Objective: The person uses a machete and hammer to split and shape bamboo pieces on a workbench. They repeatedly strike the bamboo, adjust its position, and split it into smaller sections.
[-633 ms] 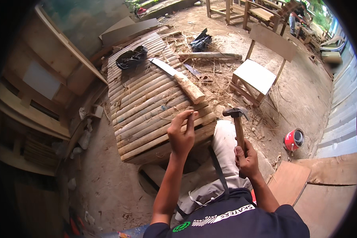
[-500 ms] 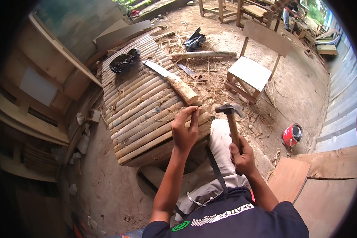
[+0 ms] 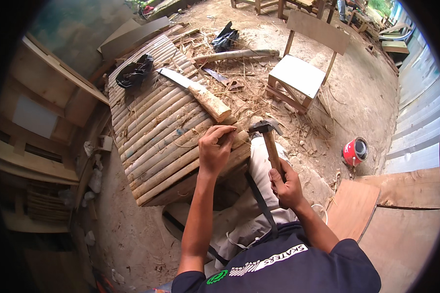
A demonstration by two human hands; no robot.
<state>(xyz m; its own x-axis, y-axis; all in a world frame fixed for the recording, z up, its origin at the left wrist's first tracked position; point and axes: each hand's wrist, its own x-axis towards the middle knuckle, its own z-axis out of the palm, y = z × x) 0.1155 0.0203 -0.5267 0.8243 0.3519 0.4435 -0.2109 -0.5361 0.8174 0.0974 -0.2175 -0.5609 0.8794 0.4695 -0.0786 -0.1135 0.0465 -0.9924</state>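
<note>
My right hand (image 3: 287,184) is wrapped round the wooden handle of a claw hammer (image 3: 270,149), its dark metal head raised beside the end of a slatted bamboo bench (image 3: 156,146). Close by on the left, my left hand (image 3: 213,152) pinches thumb and forefinger together over the bench's near right corner. Whatever sits between those fingertips is too small to make out. Just beyond them lies a large knife (image 3: 208,100) with a pale blade and thick wooden handle, resting across the slats. A crumpled black plastic bag (image 3: 134,72) sits farther along the bench.
A wooden chair (image 3: 298,75) with a white seat stands beyond the bench. Shavings, a long pole (image 3: 237,55) and another black bag (image 3: 226,38) litter the ground. A red can (image 3: 355,151) and wooden boards (image 3: 354,207) are on the right; wooden shelving (image 3: 54,117) stands left.
The hammer has come a little closer to my left hand. My left hand stays pinched at the bench corner, its fingers curled slightly more. The whole view has shifted slightly.
</note>
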